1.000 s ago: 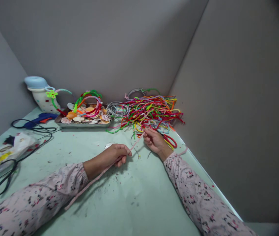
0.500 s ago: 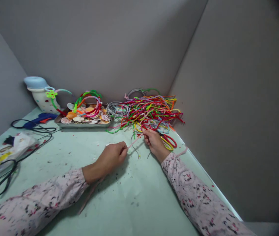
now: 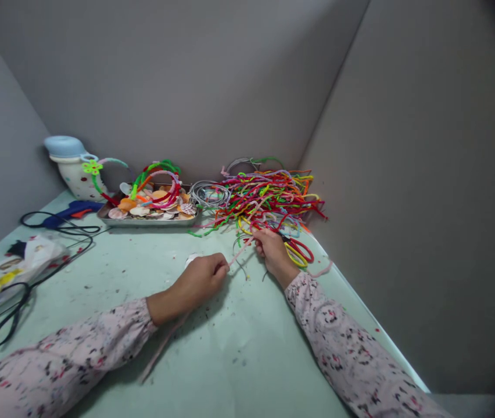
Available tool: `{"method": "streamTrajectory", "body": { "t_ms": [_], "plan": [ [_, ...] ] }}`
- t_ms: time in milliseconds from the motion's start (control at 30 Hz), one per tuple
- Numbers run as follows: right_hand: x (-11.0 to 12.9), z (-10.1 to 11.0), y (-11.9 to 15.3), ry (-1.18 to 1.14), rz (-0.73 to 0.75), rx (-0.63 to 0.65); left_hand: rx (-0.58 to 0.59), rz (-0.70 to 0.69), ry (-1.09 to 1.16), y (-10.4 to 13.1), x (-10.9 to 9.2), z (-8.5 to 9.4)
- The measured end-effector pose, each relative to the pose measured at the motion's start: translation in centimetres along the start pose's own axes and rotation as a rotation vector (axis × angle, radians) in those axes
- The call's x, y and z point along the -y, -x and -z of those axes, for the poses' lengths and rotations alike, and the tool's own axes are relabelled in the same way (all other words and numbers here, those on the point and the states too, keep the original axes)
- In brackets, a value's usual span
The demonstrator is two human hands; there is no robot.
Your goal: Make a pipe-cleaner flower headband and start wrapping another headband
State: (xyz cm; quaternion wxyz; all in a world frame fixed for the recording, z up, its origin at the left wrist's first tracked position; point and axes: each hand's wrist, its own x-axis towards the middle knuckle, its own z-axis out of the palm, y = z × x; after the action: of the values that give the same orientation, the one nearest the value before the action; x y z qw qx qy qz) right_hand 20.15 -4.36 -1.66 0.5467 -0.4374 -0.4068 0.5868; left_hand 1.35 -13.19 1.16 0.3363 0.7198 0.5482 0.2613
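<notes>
A pale pink pipe cleaner (image 3: 241, 253) is stretched between my two hands over the table. My left hand (image 3: 204, 278) is closed on it in a fist, and a pink tail (image 3: 162, 351) hangs out below my wrist. My right hand (image 3: 275, 253) pinches the pipe cleaner farther back and to the right. Scissors with red and yellow handles (image 3: 296, 255) lie right beside my right hand, partly hidden by it. Behind that hand is a heap of colourful pipe cleaners (image 3: 269, 194). A white round item (image 3: 192, 259) shows partly behind my left hand.
A metal tray (image 3: 149, 223) holds shells and pipe-cleaner rings. Coiled silver wire (image 3: 210, 194) lies between tray and heap. At left are a cup with a blue lid (image 3: 67, 148), a blue glue gun (image 3: 67, 215), a black cord (image 3: 24, 296) and a plastic bag (image 3: 45, 252). Grey walls enclose the table.
My left hand has shifted very slightly right, showing more of the white round item. The pink tail below my wrist has swung a little. Both hands keep their hold.
</notes>
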Motion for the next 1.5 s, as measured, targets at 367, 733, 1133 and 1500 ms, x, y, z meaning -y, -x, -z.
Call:
{"method": "streamTrajectory", "body": {
  "t_ms": [367,733,1133,1500],
  "plan": [
    [1.0,0.8,0.1,-0.394,-0.121,0.308,0.197,0.288,0.757,-0.3,0.0,0.0],
    [0.6,0.9,0.0,-0.283,-0.065,0.251,0.25,0.296,0.806,-0.5,0.3,-0.2],
    [0.2,0.5,0.0,0.169,0.129,0.004,0.1,0.185,0.43,-0.2,0.3,-0.4],
    [0.5,0.5,0.1,0.213,0.114,0.026,0.009,0.082,0.16,0.2,-0.2,-0.3]
  ]
}}
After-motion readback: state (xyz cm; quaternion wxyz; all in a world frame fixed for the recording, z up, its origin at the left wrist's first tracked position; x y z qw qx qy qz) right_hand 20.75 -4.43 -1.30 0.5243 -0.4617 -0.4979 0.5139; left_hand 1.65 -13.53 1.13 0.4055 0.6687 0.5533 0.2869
